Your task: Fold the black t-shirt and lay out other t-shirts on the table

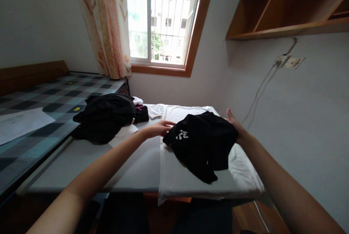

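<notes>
A black garment [209, 135] with a white print is held between the two hands over a white T-shirt [177, 175], which is spread across a table [128, 168]. Its left edge is touched by the partly curled fingers of the left hand [158, 129]; whether they are closed on the cloth cannot be told. At its right edge, the thumb of the right hand [240, 130] is raised, while the other fingers are hidden, so their grip cannot be told. Black clothing [109, 112] is heaped farther left.

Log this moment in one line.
left hand: at black garment near white print | right hand: at its opposite side | beneath: white shirt
</notes>
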`<state>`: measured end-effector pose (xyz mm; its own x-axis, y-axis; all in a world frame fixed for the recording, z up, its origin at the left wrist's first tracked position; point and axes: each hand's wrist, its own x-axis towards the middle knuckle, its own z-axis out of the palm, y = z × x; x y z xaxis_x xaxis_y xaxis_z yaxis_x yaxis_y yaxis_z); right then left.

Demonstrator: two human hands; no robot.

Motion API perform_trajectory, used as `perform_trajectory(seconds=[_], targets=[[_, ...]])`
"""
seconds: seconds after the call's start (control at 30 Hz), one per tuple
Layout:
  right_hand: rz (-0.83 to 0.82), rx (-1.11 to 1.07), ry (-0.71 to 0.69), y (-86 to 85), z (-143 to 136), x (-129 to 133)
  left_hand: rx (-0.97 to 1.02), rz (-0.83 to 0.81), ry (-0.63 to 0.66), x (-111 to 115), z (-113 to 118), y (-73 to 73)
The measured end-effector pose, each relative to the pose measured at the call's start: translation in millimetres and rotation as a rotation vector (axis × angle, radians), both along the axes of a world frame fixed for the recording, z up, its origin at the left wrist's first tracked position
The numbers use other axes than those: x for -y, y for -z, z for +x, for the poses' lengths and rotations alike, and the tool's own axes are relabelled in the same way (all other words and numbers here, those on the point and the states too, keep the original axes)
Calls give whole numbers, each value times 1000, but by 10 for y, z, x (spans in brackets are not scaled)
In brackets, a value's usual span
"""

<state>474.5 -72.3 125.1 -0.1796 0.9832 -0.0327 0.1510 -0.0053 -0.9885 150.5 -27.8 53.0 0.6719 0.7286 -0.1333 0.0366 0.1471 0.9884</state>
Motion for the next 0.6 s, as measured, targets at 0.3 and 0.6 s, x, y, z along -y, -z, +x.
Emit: perform_trajectory(seconds=[0.3,0.6], targets=[[35,127,72,117,235,-2,-34,177,12,175,116,-31],[278,121,364,-113,247,29,-33,440,-280,160,108,-9]])
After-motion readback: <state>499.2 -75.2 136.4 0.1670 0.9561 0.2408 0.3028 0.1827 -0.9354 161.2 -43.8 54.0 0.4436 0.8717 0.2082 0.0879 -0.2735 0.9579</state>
